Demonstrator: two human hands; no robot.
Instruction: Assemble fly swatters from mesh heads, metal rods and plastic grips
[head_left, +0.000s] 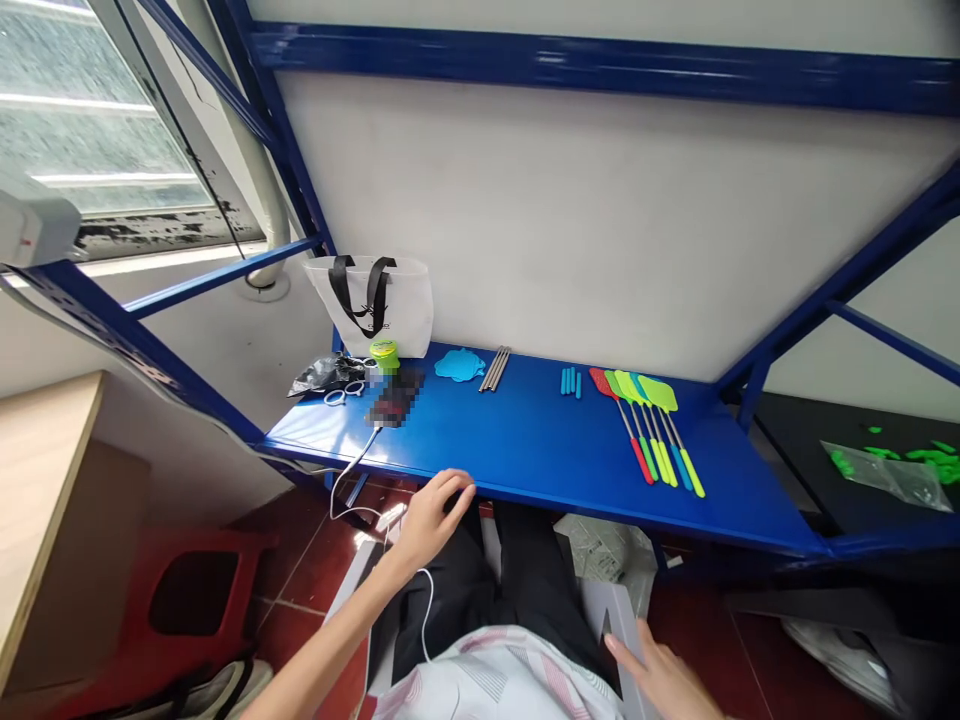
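Observation:
My left hand point(439, 518) is at the front edge of the blue table point(517, 440), its fingers loosely bent and apart, with nothing in it. Low at the right, beside my lap, my right hand point(664, 675) is empty with its fingers spread, slightly blurred. On the table's right side lies a row of fly swatters point(651, 435) with red, green, yellow and blue parts and metal rods. Left of them are several short blue sticks point(571, 381). Farther left, several metal rods point(495, 369) lie beside flat blue pieces point(459, 365).
A white tote bag point(405, 300) stands at the back left, behind a yellow-green tub point(385, 357). Nearby lie white-handled scissors point(335, 397), a dark plastic bag point(322, 375) and a blurred-out item point(394, 398) with a white cable point(356, 460). Blue frame bars point(600, 68) surround the table.

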